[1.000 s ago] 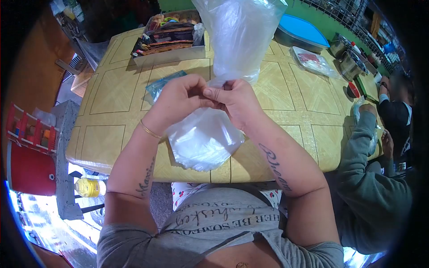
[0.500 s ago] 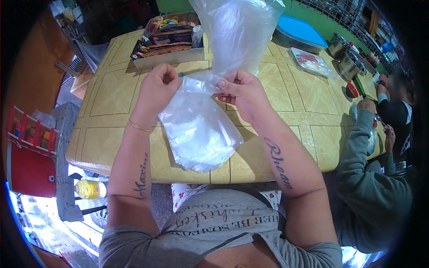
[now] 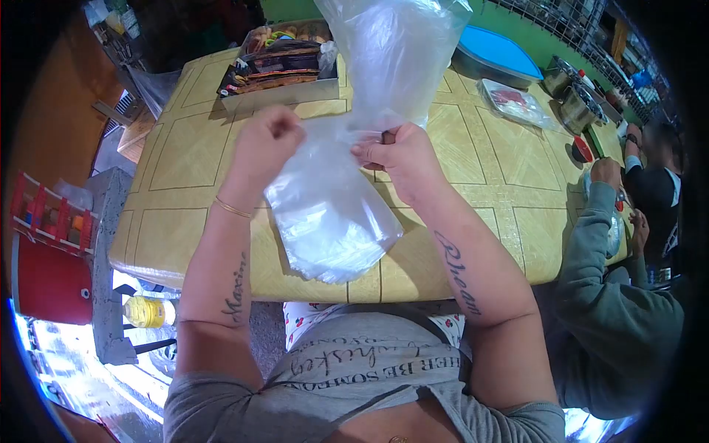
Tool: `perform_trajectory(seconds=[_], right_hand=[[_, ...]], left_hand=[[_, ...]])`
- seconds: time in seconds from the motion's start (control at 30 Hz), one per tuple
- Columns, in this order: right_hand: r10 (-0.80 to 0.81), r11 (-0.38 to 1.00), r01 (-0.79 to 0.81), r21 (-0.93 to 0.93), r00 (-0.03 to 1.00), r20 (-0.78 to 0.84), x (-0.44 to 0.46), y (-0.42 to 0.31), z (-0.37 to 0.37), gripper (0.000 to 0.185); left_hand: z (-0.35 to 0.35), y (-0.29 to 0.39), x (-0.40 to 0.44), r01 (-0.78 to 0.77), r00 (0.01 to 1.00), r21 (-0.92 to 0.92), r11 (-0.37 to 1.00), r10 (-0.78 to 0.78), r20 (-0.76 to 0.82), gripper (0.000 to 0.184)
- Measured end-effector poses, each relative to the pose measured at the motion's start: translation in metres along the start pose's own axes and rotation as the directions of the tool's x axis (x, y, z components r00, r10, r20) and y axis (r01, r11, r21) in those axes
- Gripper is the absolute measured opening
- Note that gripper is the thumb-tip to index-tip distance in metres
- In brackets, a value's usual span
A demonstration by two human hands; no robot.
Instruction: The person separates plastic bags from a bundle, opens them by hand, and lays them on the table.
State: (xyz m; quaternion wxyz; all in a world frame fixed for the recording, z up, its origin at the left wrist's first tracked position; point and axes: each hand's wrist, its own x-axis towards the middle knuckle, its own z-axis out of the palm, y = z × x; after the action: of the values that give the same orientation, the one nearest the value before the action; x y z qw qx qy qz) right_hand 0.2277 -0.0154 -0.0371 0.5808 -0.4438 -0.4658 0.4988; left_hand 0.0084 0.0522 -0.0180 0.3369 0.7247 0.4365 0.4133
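A stack of clear plastic bags [image 3: 336,221] lies on the yellow tiled-pattern table near its front edge. Behind it stands a tall, whitish plastic bag [image 3: 399,59]. My right hand [image 3: 399,155] pinches clear plastic between thumb and fingers at the upper end of the stack, by the base of the tall bag. To the left, my left hand [image 3: 273,140] is curled beside the stack's upper left corner, blurred by motion. Whether its fingertips hold any plastic is too unclear to tell.
At the back left sits a box of packaged goods [image 3: 288,92]. A blue-lidded container [image 3: 498,55], a packaged item in clear wrap [image 3: 517,102] and metal pots [image 3: 578,109] stand at the back right. Two people, one in a green sleeve [image 3: 598,244], are at the right side.
My hands were together over the plastic a second ago and have since moved apart, my left hand going left. The plastic near my right hand has shifted and bunched up.
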Motion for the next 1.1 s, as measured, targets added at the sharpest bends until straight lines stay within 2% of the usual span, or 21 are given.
perform_trajectory(seconds=[0.03,0.07,0.13,0.17,0.23,0.3,0.33,0.37,0.43,0.53,0.57,0.63,0.7,0.73,0.8,0.83,0.9,0.93,1.0,1.03,1.1], right_hand=[[-0.019,0.997,0.020,-0.071,1.000,0.004,0.000,0.000,-0.002,0.018],[-0.046,0.962,0.050,-0.267,0.999,0.021,0.001,0.000,-0.004,0.019],[-0.087,0.777,0.113,-0.619,0.994,0.073,0.002,-0.001,-0.009,0.021],[-0.071,0.708,0.143,-0.691,0.989,0.132,0.002,0.000,-0.011,0.023],[-0.025,0.550,0.218,-0.806,0.969,0.245,0.002,-0.001,-0.013,0.028],[-0.269,0.409,0.303,-0.860,0.941,0.204,-0.012,-0.011,-0.009,0.027],[-0.388,0.329,0.331,-0.885,0.901,0.193,-0.019,-0.019,-0.005,0.026],[-0.560,0.328,0.450,-0.831,0.800,0.213,-0.020,-0.027,0.000,0.027],[-0.835,0.252,0.671,-0.697,0.515,0.194,-0.022,-0.039,0.014,0.029],[-0.829,0.325,0.828,-0.457,0.482,0.284,-0.042,-0.038,0.056,0.032],[-0.801,0.346,0.791,-0.505,0.529,0.279,-0.041,-0.035,0.067,0.034],[-0.740,0.383,0.698,-0.605,0.624,0.252,-0.039,-0.023,0.078,0.038],[-0.589,0.482,0.521,-0.704,0.788,0.180,-0.030,-0.011,0.068,0.034],[-0.505,0.513,0.426,-0.745,0.852,0.139,-0.025,-0.011,0.063,0.032],[-0.421,0.554,0.475,-0.684,0.868,0.261,-0.020,-0.025,0.048,0.026],[-0.380,0.577,0.493,-0.651,0.868,0.320,-0.019,-0.031,0.042,0.024],[-0.314,0.608,0.573,-0.549,0.809,0.496,-0.014,-0.041,0.028,0.019],[-0.283,0.626,0.602,-0.496,0.768,0.574,-0.012,-0.046,0.023,0.017],[-0.110,0.729,0.477,-0.491,0.789,0.604,-0.008,-0.063,0.016,0.017],[-0.017,0.773,0.402,-0.490,0.787,0.617,-0.007,-0.074,0.013,0.017],[0.036,0.887,0.236,-0.397,0.822,0.568,-0.006,-0.098,0.006,0.016]], left_hand=[[-0.010,-0.004,0.004,0.032,0.992,-0.130,0.991,-0.047,-0.113,0.010],[-0.017,-0.006,0.008,0.047,0.970,-0.260,0.964,-0.107,-0.219,0.008],[-0.027,-0.006,0.013,0.064,0.925,-0.377,0.924,-0.197,-0.325,0.006],[-0.030,-0.005,0.013,0.065,0.894,-0.435,0.898,-0.246,-0.374,0.006],[-0.033,-0.008,0.014,0.036,0.898,-0.444,0.895,-0.224,-0.378,0.006],[-0.034,-0.009,0.012,0.006,0.909,-0.416,0.910,-0.178,-0.377,0.006],[-0.030,-0.007,0.011,-0.010,0.917,-0.383,0.924,-0.144,-0.371,0.007],[-0.026,-0.005,0.009,-0.028,0.924,-0.353,0.935,-0.111,-0.366,0.007],[-0.017,0.003,0.004,-0.049,0.935,-0.331,0.942,-0.074,-0.348,0.008],[-0.005,0.015,-0.005,-0.085,0.950,-0.273,0.958,-0.005,-0.312,0.010],[-0.001,0.020,-0.009,-0.098,0.956,-0.249,0.964,0.021,-0.293,0.011],[0.007,0.035,-0.018,-0.092,0.973,-0.324,0.941,0.015,-0.232,0.012],[0.005,0.039,-0.025,-0.065,0.991,-0.362,0.930,0.018,-0.132,0.011],[0.000,0.038,-0.025,-0.121,0.990,-0.325,0.938,0.089,-0.114,0.015],[-0.010,0.039,-0.024,-0.238,0.971,-0.250,0.939,0.225,-0.080,0.030],[-0.016,0.043,-0.025,-0.350,0.936,-0.221,0.910,0.350,-0.042,0.042],[-0.025,0.058,-0.026,-0.572,0.807,-0.171,0.802,0.587,0.056,0.068],[-0.027,0.060,-0.025,-0.576,0.792,-0.128,0.807,0.590,0.155,0.070],[-0.027,0.063,-0.023,-0.584,0.749,-0.045,0.811,0.559,0.356,0.073],[-0.023,0.071,-0.022,-0.600,0.747,0.028,0.799,0.547,0.378,0.056],[-0.024,0.074,-0.015,-0.458,0.789,-0.115,0.881,0.463,0.404,0.044]])
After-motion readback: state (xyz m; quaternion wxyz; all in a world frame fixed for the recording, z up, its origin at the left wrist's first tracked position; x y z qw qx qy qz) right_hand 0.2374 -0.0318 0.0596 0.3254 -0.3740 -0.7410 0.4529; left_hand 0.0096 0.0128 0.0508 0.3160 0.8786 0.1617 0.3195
